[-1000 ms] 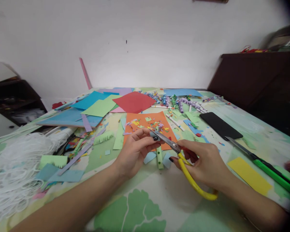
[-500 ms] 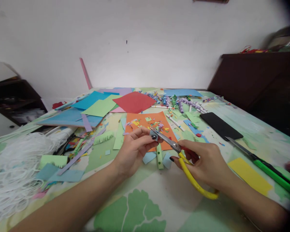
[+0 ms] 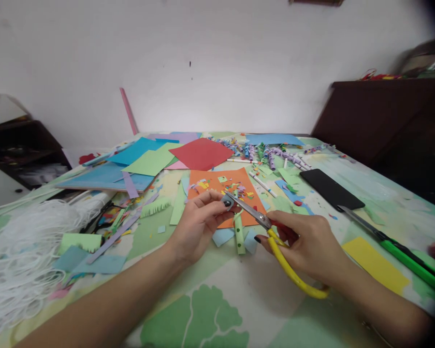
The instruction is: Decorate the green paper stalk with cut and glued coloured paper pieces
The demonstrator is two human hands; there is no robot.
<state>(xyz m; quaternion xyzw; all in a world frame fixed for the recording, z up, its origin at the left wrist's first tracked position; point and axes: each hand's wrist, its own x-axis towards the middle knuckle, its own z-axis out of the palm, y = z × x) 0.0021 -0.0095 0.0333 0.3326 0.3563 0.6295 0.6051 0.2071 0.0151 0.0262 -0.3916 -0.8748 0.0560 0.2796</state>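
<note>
My right hand grips yellow-handled scissors, the metal blades reaching up-left to my left hand. My left hand pinches a small grey-blue paper scrap between thumb and fingertips, right at the blade tips. Both hands hover over the near edge of an orange paper sheet strewn with tiny coloured clippings. A green dotted paper strip lies on the table just below the blades.
Coloured sheets: red, green, blue. Curled paper strips and white pens at the back. A black phone, green-handled scissors and a yellow card on the right. White string pile at left.
My left hand and the scrap have shifted slightly left and up along the blades; the scissors and right hand have barely moved.
</note>
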